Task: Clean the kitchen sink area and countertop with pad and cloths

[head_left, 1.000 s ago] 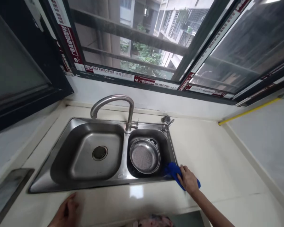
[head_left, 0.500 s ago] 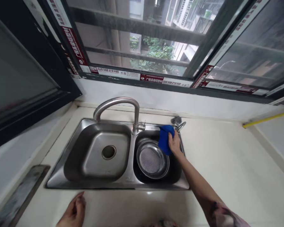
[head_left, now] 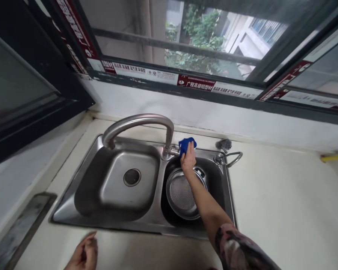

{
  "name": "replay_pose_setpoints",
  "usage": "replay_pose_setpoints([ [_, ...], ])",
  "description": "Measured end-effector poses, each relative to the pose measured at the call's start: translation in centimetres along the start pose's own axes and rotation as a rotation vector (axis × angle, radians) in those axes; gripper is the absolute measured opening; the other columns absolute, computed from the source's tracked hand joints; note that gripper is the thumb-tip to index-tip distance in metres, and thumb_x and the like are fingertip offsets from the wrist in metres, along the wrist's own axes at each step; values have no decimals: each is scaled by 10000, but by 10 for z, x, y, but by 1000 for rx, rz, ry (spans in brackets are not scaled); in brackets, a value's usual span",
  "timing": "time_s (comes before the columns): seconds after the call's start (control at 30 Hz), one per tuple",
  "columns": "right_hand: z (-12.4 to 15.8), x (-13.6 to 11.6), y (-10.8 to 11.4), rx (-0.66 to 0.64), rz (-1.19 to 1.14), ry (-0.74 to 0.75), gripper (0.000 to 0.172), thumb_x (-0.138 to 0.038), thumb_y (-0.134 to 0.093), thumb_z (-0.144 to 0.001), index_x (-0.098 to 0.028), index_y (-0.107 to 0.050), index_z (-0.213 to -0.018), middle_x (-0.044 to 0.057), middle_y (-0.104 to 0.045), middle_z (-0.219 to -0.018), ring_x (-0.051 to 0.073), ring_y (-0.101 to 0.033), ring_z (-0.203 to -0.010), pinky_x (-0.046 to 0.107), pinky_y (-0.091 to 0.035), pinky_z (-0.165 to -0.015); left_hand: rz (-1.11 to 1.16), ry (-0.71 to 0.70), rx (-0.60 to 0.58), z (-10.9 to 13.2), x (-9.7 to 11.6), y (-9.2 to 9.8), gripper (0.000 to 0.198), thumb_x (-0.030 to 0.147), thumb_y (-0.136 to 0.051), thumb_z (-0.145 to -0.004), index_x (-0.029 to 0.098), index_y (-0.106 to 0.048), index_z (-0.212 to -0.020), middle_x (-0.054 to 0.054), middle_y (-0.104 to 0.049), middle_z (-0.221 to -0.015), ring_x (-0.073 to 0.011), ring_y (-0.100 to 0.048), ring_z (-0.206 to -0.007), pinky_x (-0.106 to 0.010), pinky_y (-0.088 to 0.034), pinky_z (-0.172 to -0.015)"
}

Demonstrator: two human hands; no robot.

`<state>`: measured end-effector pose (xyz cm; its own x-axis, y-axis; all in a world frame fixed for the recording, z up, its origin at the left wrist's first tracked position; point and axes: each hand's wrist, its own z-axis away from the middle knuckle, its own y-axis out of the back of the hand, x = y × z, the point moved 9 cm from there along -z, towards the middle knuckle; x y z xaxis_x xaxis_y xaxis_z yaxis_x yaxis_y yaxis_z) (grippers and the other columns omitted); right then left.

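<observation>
My right hand (head_left: 188, 158) has its fingers on a blue cloth (head_left: 187, 146), at the back rim of the double steel sink (head_left: 154, 187), beside the faucet's handle. The curved faucet (head_left: 141, 119) stands between the two basins. Below my right forearm, a round perforated steel strainer (head_left: 181, 192) rests in a bowl in the right basin. My left hand (head_left: 86, 253) is near the counter's front, left of centre, with its fingers curled together; whether anything is inside them is hidden.
A grey scouring pad (head_left: 224, 144) lies behind the sink's right corner, near a small curved spout (head_left: 235, 159). An open window sash (head_left: 42, 97) juts in at the left. A yellow pipe (head_left: 335, 158) is at the right.
My right hand has moved left with the blue cloth, from the right basin's back right side to the rim by the faucet handle. The camera view has shifted slightly.
</observation>
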<state>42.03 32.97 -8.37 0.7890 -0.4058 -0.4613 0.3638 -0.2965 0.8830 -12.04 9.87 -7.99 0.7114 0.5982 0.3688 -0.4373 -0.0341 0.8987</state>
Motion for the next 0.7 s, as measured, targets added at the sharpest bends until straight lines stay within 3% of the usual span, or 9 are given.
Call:
replay_pose_setpoints([
  [0.27,30,-28,-25,-53,-45,50,746,-158,-347,-935,-87,-151,-1651,148,-105,-1748,228,-360,-1515,335,-441,-1143,83,-39,21,5,0,-2,521,601,-421,-896,253,-672,-1190,-10,-717,-804,-216,-679,-793,-330,-483,-712],
  [0.47,47,-36,-41,-182,-9,49,658,-202,-357,-972,-140,-266,-1621,166,-301,-1687,274,-532,-1383,385,-499,-1087,110,-55,10,5,0,-4,523,574,-420,-892,240,-682,-1196,-14,-714,-812,-200,-666,-772,-317,-463,-699],
  [0.7,51,-47,-38,-234,32,8,562,-225,-378,-978,-110,-407,-1527,215,-404,-1616,308,-654,-1217,433,-541,-1017,51,-41,-60,4,6,-4,587,651,-362,-909,276,-684,-1225,-41,-735,-890,-259,-675,-845,-343,-453,-726],
])
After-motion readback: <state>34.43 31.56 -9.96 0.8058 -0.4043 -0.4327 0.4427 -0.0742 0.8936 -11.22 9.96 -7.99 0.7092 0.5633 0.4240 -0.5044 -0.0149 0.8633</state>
